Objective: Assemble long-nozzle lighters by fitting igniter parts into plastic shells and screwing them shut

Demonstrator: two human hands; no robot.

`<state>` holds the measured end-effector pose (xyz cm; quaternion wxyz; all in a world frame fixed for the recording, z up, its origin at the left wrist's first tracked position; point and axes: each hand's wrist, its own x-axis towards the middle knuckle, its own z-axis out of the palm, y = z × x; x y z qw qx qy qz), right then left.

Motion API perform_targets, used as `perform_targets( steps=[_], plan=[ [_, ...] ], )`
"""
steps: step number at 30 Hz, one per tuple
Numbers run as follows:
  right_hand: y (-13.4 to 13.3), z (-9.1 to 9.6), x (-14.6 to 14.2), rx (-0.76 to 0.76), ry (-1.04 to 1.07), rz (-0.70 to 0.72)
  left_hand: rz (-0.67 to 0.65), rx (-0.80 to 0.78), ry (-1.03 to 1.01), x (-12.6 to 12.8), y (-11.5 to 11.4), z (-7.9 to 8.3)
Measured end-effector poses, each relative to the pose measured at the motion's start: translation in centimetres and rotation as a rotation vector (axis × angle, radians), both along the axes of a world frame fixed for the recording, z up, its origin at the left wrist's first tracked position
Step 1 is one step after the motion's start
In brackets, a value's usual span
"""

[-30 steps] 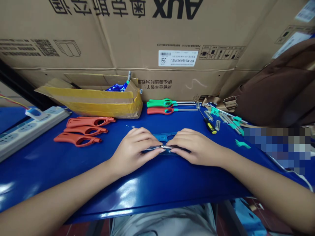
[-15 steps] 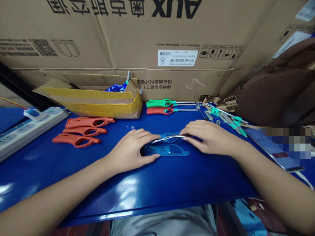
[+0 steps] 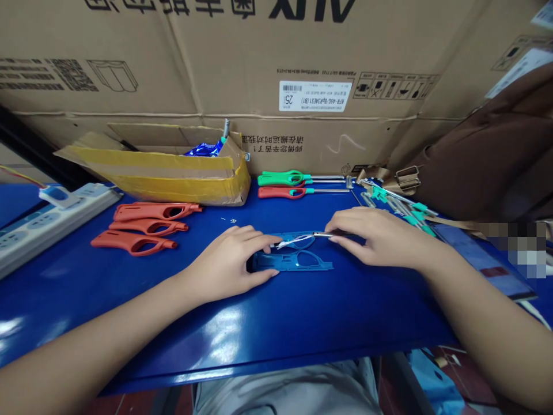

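My left hand [image 3: 235, 259] curls over the left ends of two blue lighter casing halves [image 3: 294, 262], its thumb at the near half and its fingers at the far one. Their left ends are hidden under my palm. My right hand [image 3: 369, 235] is closed in a pinch on a thin metal rod [image 3: 322, 234] just above the far half. White wires [image 3: 296, 240] run from the rod's left end toward my left fingertips. A small part under those fingertips is mostly covered, so its kind cannot be told.
Red lighter casings [image 3: 133, 242] lie at left beside a white power strip [image 3: 60, 222]. A taped cardboard box [image 3: 173, 178] stands behind. Green and red lighters [image 3: 280, 192] lie at the back. Metal rods with teal ends [image 3: 406, 210] and a phone [image 3: 484, 259] are at right.
My right hand has shifted slightly right with the metal rod, and the white wires show a longer loop. My left hand has stayed on the blue casing halves. The view has tilted a little.
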<state>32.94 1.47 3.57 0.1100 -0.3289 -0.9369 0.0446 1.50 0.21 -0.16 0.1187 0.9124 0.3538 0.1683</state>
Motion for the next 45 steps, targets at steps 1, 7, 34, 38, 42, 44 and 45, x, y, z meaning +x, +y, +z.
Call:
perform_targets(
  steps=[1,7,34,38,42,44,45],
  plan=[
    [0.0,0.0,0.0,-0.002,-0.002,0.002,0.007,-0.002,0.01,-0.1,0.0,0.1],
    [-0.1,0.0,0.3,-0.086,-0.001,0.041,0.028,0.03,0.091,-0.6,0.2,1.3],
    [0.1,-1.7,-0.8,-0.106,-0.121,0.083,-0.005,-0.007,0.185,-1.0,0.2,1.7],
    [-0.1,-1.4,-0.7,-0.107,-0.164,0.07,-0.007,-0.011,0.179,-0.9,0.2,1.8],
    [-0.2,-1.1,-0.8,-0.092,-0.198,0.066,-0.011,-0.013,0.166,-0.9,0.3,1.7],
    [-0.3,-1.0,-0.8,-0.095,-0.204,0.073,-0.016,-0.012,0.164,-0.9,0.3,1.7],
    [-0.3,-1.0,-0.8,-0.099,-0.202,0.076,-0.018,-0.01,0.164,-1.0,0.2,1.7]
  ],
)
